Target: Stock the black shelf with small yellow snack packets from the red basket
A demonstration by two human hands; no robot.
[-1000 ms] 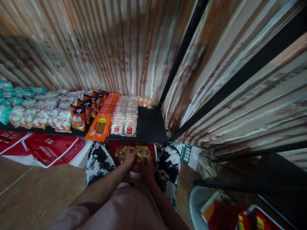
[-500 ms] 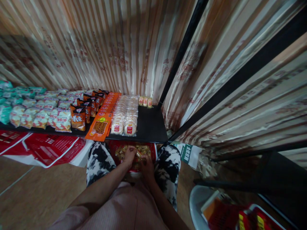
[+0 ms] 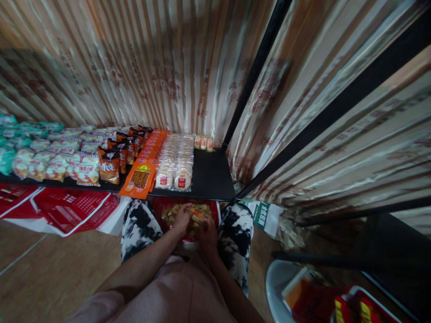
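Observation:
Between my knees is a red basket (image 3: 215, 207) with many small yellowish wrapped snacks (image 3: 171, 211) in it. Over these, my left hand (image 3: 182, 217) and my right hand (image 3: 207, 229) pinch one small wrapped snack (image 3: 198, 214) from both sides, fingers closed on its ends. Its wrapper is yellow with some red. Just beyond the basket, on a black shelf (image 3: 213, 172), similar small wrapped snacks (image 3: 203, 142) stand at the back right. Two rows of round white packaged biscuits (image 3: 173, 161) lie to their left.
Orange snack packets (image 3: 139, 177), dark orange bags (image 3: 109, 165), white bags (image 3: 88, 168) and teal bags (image 3: 6, 159) line the shelf leftward. Black posts (image 3: 256, 74) rise at right before a curtain (image 3: 168, 58). Red baskets (image 3: 77, 208) sit below left; a pale stool (image 3: 274, 287) stands lower right.
The snack between my hands has turned so that more of its yellow and red wrapper shows. Both hands have shifted only slightly.

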